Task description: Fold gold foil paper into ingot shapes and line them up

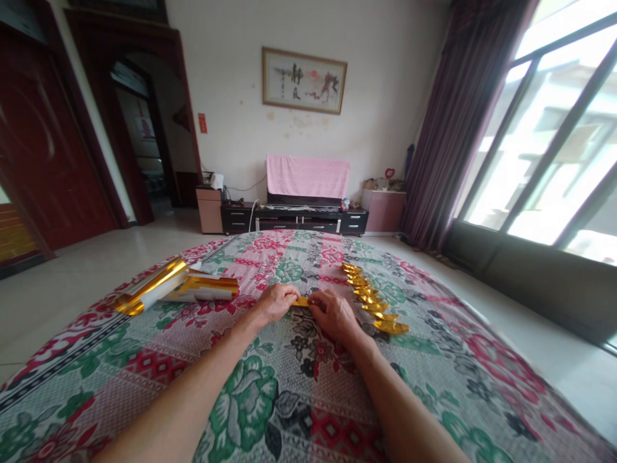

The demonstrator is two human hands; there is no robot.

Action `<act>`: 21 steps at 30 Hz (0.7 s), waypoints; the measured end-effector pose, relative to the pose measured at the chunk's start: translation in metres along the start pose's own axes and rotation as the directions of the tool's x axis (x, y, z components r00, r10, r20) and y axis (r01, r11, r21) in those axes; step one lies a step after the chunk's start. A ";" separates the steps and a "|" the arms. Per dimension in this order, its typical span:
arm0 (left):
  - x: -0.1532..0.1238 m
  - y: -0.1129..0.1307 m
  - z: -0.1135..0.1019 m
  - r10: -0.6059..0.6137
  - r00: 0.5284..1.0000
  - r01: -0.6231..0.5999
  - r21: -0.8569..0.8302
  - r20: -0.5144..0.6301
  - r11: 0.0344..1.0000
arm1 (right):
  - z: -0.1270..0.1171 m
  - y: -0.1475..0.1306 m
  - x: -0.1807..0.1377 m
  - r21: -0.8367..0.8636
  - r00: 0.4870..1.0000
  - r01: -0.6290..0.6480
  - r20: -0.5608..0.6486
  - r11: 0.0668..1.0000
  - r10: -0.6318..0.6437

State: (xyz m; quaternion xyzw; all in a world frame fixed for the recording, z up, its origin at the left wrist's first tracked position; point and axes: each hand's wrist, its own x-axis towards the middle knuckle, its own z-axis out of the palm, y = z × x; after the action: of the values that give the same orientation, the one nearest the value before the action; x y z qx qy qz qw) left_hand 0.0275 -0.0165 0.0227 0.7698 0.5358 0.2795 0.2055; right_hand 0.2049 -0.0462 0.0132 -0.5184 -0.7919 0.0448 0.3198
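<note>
A small strip of folded gold foil paper (pixel 301 301) lies between my two hands, just above the flowered cloth (pixel 250 399). My left hand (pixel 278 301) pinches its left end, and my right hand (pixel 335 314) is closed on its right end. To the right of my right hand, several folded gold paper ingots (pixel 370 299) stand in a slanting row. Left of my left hand lie curled sheets of gold foil paper (pixel 207 288), with pale undersides showing. My fingers partly hide the strip's ends.
The cloth covers a broad rounded surface. Beyond it, a low black cabinet (pixel 299 222) carries a screen draped with a pink towel (pixel 308 175). A dark curtain (pixel 436 148) and large windows are on the right. Red doors (pixel 53 148) are on the left.
</note>
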 end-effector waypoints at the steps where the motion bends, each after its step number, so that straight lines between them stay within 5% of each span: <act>1: 0.000 -0.002 0.000 0.004 1.000 -0.004 -0.024 -0.002 1.000 | 0.000 0.000 0.000 0.007 1.000 0.005 -0.007 1.000 -0.005; 11: -0.002 0.001 -0.008 -0.081 0.996 0.062 -0.349 -0.040 0.935 | 0.005 0.001 0.004 0.282 0.994 0.047 -0.108 0.958 -0.017; 21: -0.009 0.006 -0.016 -0.216 0.970 0.241 -0.522 0.109 0.818 | 0.009 0.001 0.005 0.485 0.994 0.007 -0.101 0.875 0.048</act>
State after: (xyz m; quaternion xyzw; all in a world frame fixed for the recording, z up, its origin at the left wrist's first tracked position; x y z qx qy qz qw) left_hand 0.0191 -0.0264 0.0367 0.6191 0.5210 0.3727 0.4544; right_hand 0.1999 -0.0393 0.0077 -0.4319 -0.7310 0.2163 0.4819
